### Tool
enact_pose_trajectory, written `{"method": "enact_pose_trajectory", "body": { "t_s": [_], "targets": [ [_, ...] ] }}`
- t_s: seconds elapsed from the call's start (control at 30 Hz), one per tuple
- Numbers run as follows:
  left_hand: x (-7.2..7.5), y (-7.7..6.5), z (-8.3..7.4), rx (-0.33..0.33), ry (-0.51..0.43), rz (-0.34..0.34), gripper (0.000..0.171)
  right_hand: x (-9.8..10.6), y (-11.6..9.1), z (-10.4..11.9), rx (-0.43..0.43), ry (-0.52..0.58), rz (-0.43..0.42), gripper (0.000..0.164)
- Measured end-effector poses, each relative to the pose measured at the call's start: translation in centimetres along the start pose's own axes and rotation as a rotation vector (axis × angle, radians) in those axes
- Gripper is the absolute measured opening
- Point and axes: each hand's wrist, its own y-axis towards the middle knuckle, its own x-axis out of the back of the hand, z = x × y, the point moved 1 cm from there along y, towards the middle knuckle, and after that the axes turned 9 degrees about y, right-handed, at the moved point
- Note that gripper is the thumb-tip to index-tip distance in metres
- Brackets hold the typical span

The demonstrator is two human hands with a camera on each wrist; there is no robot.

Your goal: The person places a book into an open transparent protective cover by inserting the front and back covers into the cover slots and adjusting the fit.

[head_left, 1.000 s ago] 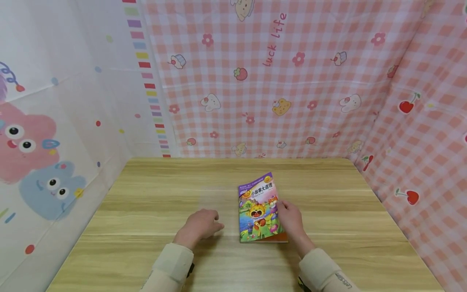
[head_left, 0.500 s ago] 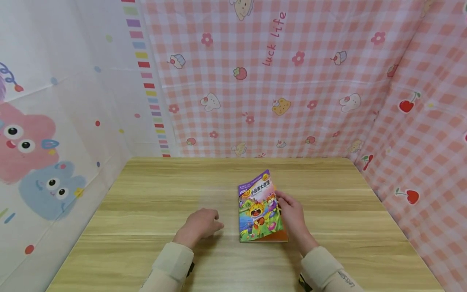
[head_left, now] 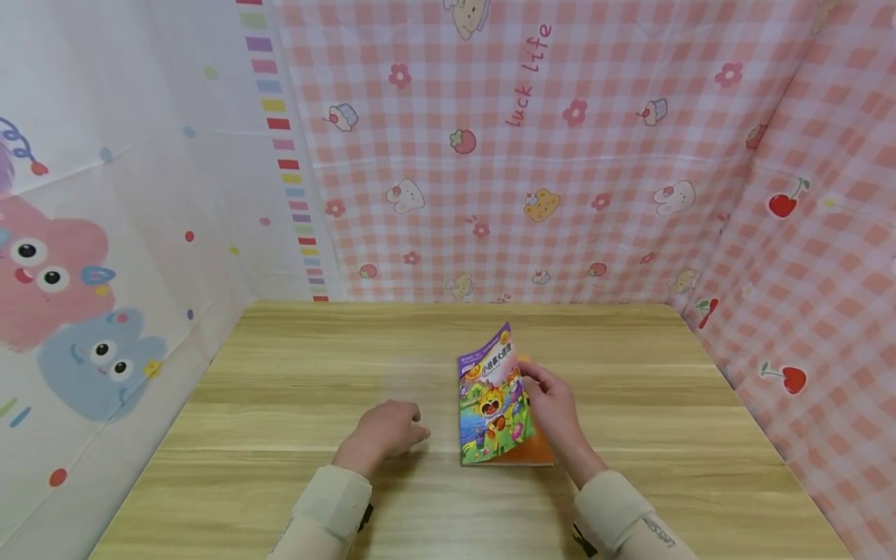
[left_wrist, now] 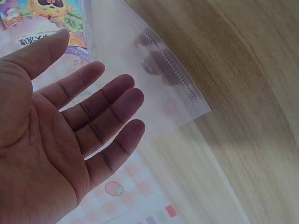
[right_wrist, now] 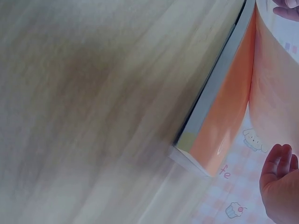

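Observation:
A children's storybook (head_left: 493, 404) with a colourful cartoon cover lies near the middle of the table. Its front cover is partly raised and bends leftward, baring an orange page (right_wrist: 224, 112). My right hand (head_left: 556, 408) holds the cover's right edge; some of its fingers are hidden behind the cover. In the right wrist view, curled fingertips (right_wrist: 278, 154) meet the pale inner side of the cover. My left hand (head_left: 385, 435) is left of the book, apart from it. In the left wrist view its fingers (left_wrist: 114, 102) are spread and relaxed, holding nothing.
A clear plastic sheet or sleeve (left_wrist: 149, 70) shows beyond the left fingers; its kind is unclear. The wood-grain table (head_left: 280, 373) meets a pink checked cloth (head_left: 434, 155) behind and a white patterned cloth (head_left: 175, 194) on the left.
The book's front cover has lifted further and curled to the left, showing more orange page. My right hand has shifted slightly left with it. The left hand has stayed put.

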Motion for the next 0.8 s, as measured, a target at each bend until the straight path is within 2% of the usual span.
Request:
{"method": "enact_pose_trajectory", "body": {
  "t_s": [0.1, 0.3, 0.43, 0.63, 0.8],
  "targets": [
    [0.0, 0.0, 0.0, -0.006, -0.003, -0.005, 0.036, -0.3, 0.0, 0.0, 0.070, -0.080, 0.022, 0.032],
    [-0.1, 0.1, 0.1, -0.023, 0.006, -0.023, 0.035, -0.7, -0.3, 0.3, 0.284, -0.267, 0.102, 0.033],
    [-0.3, 0.2, 0.1, -0.019, 0.019, -0.051, 0.037, -0.9, -0.5, 0.3, 0.381, -0.363, 0.130, 0.036],
    [-0.6, 0.5, -0.1, -0.014, 0.055, -0.149, 0.041, -1.1, -0.3, -0.3, 0.441, -0.520, 0.178, 0.041],
    [-0.8, 1.1, -0.3, 0.013, 0.044, -0.160, 0.048, -1.5, -0.4, -0.4, 0.397, -0.571, 0.219, 0.046]
  ]
}}
